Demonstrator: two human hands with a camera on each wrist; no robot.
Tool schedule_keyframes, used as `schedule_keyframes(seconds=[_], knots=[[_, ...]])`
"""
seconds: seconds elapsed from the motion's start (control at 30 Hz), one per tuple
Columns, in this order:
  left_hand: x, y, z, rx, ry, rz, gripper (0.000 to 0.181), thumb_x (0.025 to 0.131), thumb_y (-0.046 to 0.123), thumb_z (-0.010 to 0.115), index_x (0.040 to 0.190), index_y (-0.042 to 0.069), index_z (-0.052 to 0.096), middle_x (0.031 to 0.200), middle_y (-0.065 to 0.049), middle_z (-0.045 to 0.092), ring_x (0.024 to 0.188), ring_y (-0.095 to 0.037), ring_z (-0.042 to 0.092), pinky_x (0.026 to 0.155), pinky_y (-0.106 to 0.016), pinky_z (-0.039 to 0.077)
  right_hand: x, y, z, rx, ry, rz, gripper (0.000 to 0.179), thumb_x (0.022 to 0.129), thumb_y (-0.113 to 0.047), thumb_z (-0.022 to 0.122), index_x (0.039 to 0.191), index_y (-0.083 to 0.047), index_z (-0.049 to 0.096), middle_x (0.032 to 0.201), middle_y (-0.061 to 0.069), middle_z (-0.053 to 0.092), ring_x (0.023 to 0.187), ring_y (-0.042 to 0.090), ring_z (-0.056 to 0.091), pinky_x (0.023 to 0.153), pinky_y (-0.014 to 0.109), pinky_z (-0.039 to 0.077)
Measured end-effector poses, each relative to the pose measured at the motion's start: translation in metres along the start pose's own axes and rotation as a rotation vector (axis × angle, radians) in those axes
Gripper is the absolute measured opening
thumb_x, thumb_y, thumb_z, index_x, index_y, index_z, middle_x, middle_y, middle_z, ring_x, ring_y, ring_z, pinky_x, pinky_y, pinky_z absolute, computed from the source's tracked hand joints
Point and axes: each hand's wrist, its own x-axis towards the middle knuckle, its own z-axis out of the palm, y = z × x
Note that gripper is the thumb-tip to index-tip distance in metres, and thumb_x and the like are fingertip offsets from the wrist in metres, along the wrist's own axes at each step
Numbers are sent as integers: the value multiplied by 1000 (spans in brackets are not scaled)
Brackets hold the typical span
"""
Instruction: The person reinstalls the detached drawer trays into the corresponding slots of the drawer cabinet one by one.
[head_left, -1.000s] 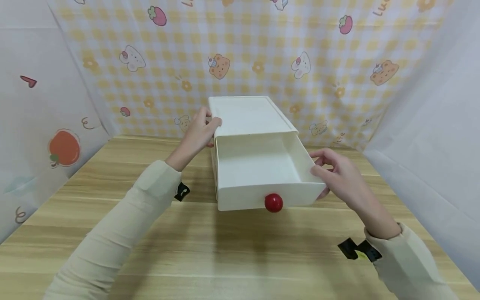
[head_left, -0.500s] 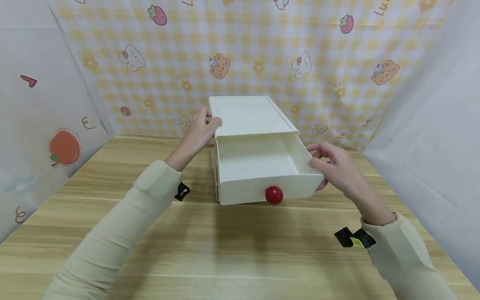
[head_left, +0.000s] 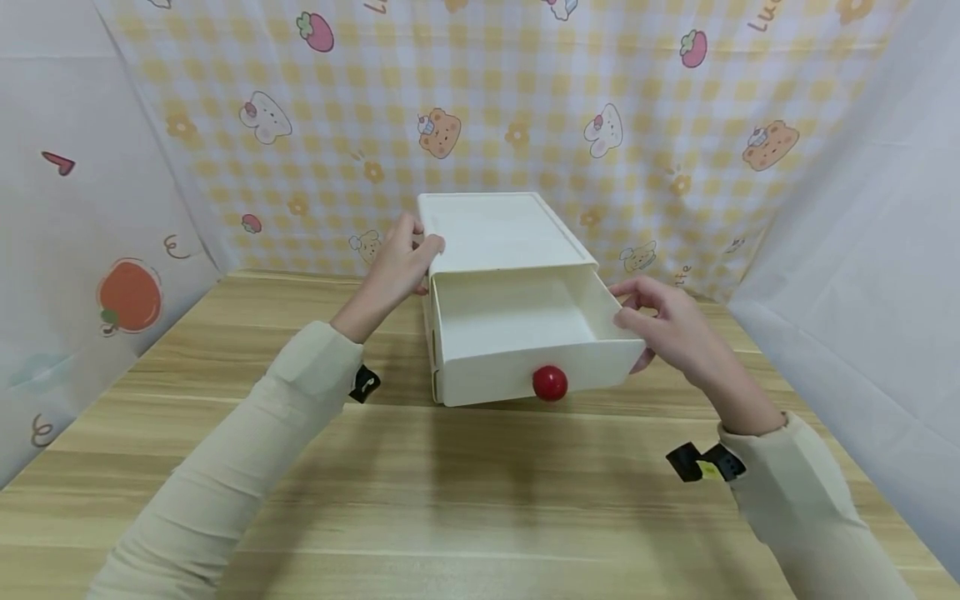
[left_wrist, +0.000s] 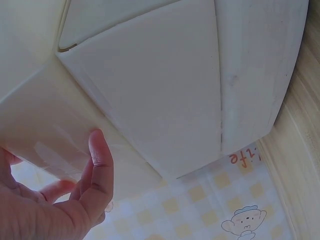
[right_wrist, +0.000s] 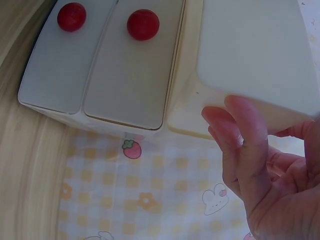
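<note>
A white drawer cabinet (head_left: 502,229) stands on the table with its top drawer (head_left: 532,371) pulled partly out. The drawer's inside is bare, and a red round knob (head_left: 550,383) sits on its front. My left hand (head_left: 396,265) holds the cabinet by its upper left edge, thumb on the top and fingers at the side. At the drawer's front right corner, my right hand (head_left: 667,329) grips the side wall, thumb over the rim and fingers outside. The right wrist view shows these fingers (right_wrist: 245,130) against the drawer's outer side.
Two lower drawers with red knobs (right_wrist: 143,25) are closed below the top one. The wood-grain table (head_left: 480,500) extends in front. Behind hangs a yellow checked cloth (head_left: 517,83), with white cloth walls (head_left: 862,217) at both sides.
The top drawer has slid a little inward, its front and red knob shifting away from me. My right hand has moved forward with it, while my left hand has stayed put.
</note>
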Motion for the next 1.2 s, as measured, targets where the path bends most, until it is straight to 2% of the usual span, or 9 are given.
schedule_keyframes(seconds=[0.13, 0.33, 0.6, 0.8, 1.03, 1.2], knots=[[0, 0, 0, 2, -2, -2, 22, 89, 26, 43, 97, 7, 33, 69, -3, 38, 46, -9, 36, 53, -34, 56, 1, 0, 0, -1, -1, 7, 35, 87, -6, 49, 121, 1, 52, 91, 17, 54, 64, 16, 62, 48, 39, 56], [0, 0, 0, 4, -5, -3, 24, 90, 27, 42, 99, 6, 34, 67, -2, 39, 45, -9, 36, 58, -41, 57, 4, 0, 0, 3, -9, 13, 35, 88, -7, 48, 122, 1, 51, 94, 19, 53, 65, 18, 62, 49, 40, 56], [0, 0, -1, 22, -6, -9, 28, 90, 28, 42, 104, 5, 35, 66, -2, 39, 45, -9, 36, 53, -32, 56, 10, 1, 0, -1, -7, 15, 36, 87, -9, 48, 122, 0, 52, 94, 19, 54, 67, 18, 62, 50, 42, 56], [1, 1, 0, 23, -4, -15, 28, 89, 27, 43, 105, 4, 36, 74, -5, 41, 47, -9, 38, 57, -38, 57, 13, 1, 0, -7, -3, 30, 36, 87, -10, 48, 122, -1, 52, 94, 17, 54, 69, 19, 62, 51, 40, 56], [1, 0, 0, 13, 2, -11, 24, 89, 26, 43, 100, 6, 35, 67, -2, 39, 45, -9, 36, 55, -36, 57, 18, 1, -1, -9, -9, 37, 37, 87, -10, 48, 123, -1, 51, 95, 17, 54, 70, 21, 61, 51, 39, 56], [1, 0, 0, 16, 0, -12, 26, 89, 27, 43, 102, 5, 36, 68, -3, 40, 45, -9, 37, 59, -41, 57, 20, 2, 0, -10, -10, 29, 36, 87, -9, 47, 122, 0, 51, 94, 17, 54, 70, 21, 61, 51, 40, 56]])
